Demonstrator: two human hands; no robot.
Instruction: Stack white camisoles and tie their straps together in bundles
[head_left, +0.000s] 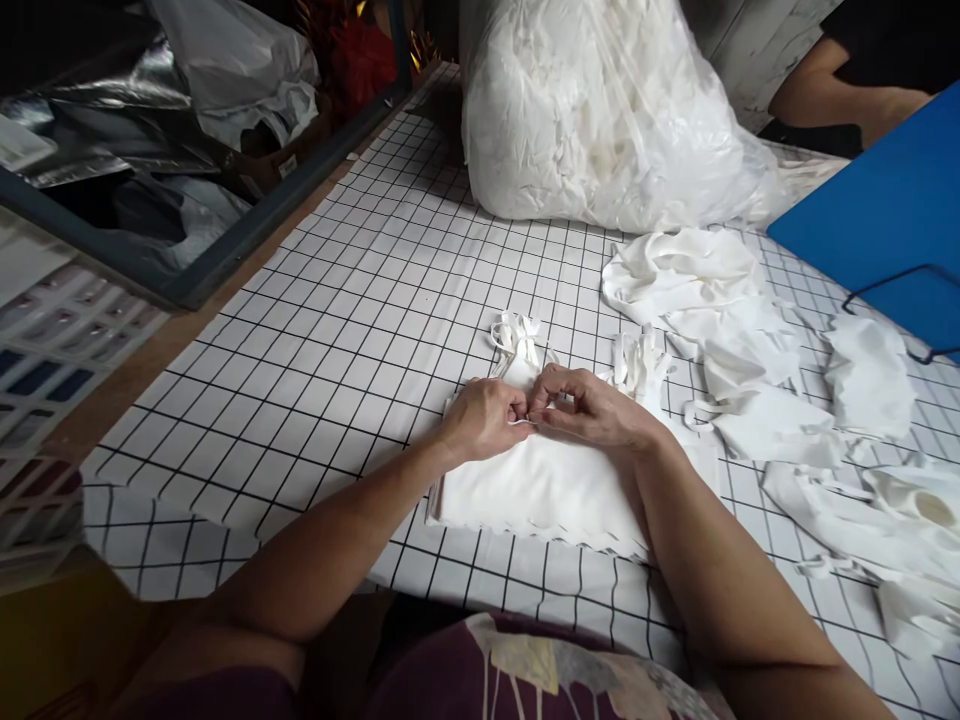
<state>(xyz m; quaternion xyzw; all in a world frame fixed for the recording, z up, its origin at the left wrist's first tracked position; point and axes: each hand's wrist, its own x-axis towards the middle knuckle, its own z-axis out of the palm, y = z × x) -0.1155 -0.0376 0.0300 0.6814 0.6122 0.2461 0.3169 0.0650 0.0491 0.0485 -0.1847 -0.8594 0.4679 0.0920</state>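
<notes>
A stack of white strappy garments, which look like camisoles (540,490), lies flat in front of me with a wavy hem toward my body. Over its upper edge, my left hand (487,418) and my right hand (589,408) meet, almost touching. Both hands are closed in a pinch on the thin white edge or strap of the top garment; the fingers cover exactly which. Bunched white straps (516,338) stick out beyond my left hand, and a second bunch of straps (641,365) lies beyond my right.
Loose white garments (765,420) lie scattered at right on the checked tablecloth (300,330). A large clear plastic bag of white cloth (600,120) stands at the back. A blue panel (892,200) and another person's arm (825,95) are at upper right. A metal frame (217,265) borders the left.
</notes>
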